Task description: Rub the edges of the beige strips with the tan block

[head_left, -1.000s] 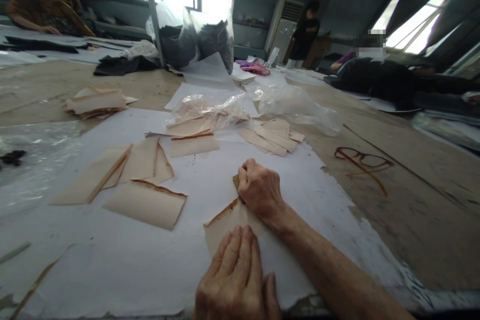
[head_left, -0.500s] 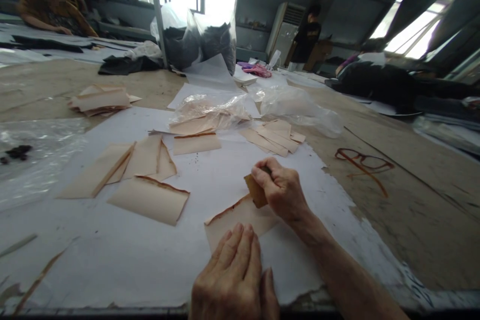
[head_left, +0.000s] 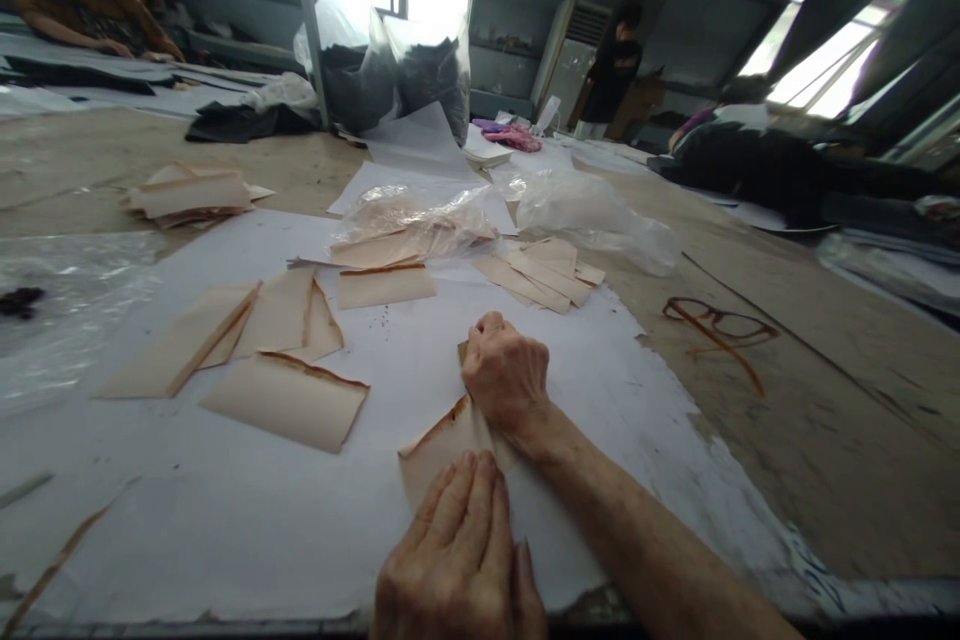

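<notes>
My left hand (head_left: 461, 550) lies flat, fingers stretched out, on the lower part of a beige panel (head_left: 431, 445). Brown, rough stuff runs along that panel's upper edge. My right hand (head_left: 508, 365) is closed in a fist at the panel's upper right corner. It grips a small flat yellow-brown scraper-like piece (head_left: 463, 351), of which only a sliver shows; the fist hides the rest. To the left, another beige panel (head_left: 289, 405) with a brown edge lies on the white paper (head_left: 247, 520), near several overlapping panels (head_left: 184, 340).
Reading glasses (head_left: 720, 325) rest on the tan table at right. Clear plastic bags (head_left: 592, 215) and more beige panels (head_left: 536, 275) lie farther back. A plastic sheet (head_left: 90, 320) covers the left side. People (head_left: 611, 70) are in the background.
My right hand has moved left and turned over the panel's upper corner, now hiding most of the yellow-brown piece. My left hand stays on the panel. The view has shifted slightly.
</notes>
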Demonstrator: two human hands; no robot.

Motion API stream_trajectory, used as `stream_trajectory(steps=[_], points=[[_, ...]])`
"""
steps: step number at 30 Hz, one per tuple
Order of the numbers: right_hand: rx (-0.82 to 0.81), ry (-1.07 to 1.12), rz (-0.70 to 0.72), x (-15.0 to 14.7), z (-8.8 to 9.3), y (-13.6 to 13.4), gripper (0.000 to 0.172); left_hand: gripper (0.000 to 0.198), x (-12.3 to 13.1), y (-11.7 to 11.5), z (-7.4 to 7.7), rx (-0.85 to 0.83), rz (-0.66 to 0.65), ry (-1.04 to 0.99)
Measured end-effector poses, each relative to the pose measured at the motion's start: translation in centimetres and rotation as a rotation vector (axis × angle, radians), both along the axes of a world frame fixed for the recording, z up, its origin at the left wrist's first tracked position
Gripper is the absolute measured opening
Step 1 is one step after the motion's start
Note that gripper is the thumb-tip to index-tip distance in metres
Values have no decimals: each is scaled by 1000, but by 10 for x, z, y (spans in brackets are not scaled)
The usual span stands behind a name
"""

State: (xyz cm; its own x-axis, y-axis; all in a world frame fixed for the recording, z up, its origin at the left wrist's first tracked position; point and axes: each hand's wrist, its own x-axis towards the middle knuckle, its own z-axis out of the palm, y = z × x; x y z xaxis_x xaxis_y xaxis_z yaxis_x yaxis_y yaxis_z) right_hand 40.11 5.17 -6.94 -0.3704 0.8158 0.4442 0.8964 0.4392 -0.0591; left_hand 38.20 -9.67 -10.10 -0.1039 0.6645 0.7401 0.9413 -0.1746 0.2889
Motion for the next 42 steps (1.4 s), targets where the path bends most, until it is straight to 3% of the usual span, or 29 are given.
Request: stream_trajectory(steps=[5,10,17,21,24,28,31,35,38,42], points=[[-29,279,-115,1,-1,15,20,30,-6,-3,-1,-34,-30,32],[-52,590,-109,30,15,23,23,27,-15,-3,5,-45,-111,73],[-199,511,110,64,43,-19,18,17,-31,-3,30,-289,-266,-72],[-385,485,270,59,39,-46,16,20,-46,-3,37,-369,-321,-6],[-472,503,258,53,31,-47,16,23,-51,-4,39,-343,-349,40],[-536,536,129,50,19,-31,18,35,-45,-9,36,-350,-295,46],[-587,577,71,54,14,-26,20,35,-34,-13,29,-307,-173,126],[-780,752,-3,62,14,-30,23,43,-22,-17,23,-240,-60,231],[-905,966,-52,70,19,-33,22,45,-21,-19,20,-248,-52,256],[-855,1158,-99,79,27,-37,18,42,-23,-21,14,-205,-71,261]])
